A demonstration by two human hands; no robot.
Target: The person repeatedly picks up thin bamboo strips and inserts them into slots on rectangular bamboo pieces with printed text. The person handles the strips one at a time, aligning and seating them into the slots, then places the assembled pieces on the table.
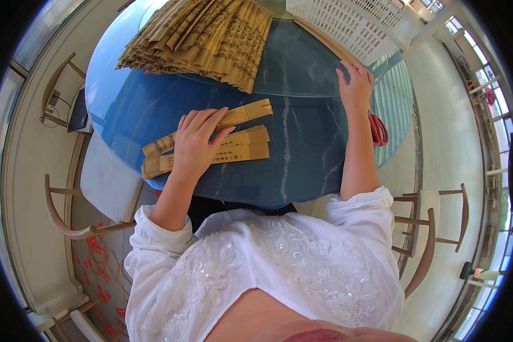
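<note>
Several long gold-brown paper sleeves [242,153] with dark print lie fanned on the blue marbled table. My left hand [196,139] is over them, its fingers curled across the upper sleeve [245,113] and the thumb on the near side. The fingertips' undersides are hidden. At the right, my right hand [356,86] reaches to thin brown sticks [328,41] lying along the edge of a white slotted basket [359,25]. Thumb and fingers are apart there, the fingertips beside the sticks' near ends. A large pile of similar gold-brown sleeves [202,43] lies at the far left.
The round blue table [256,188] carries a raised glass disc under the pile and basket. Red-handled scissors [377,130] lie right of my right forearm, on a ribbed pale-blue surface. Wooden chairs [74,228] stand on both sides. Red scraps [102,293] dot the floor.
</note>
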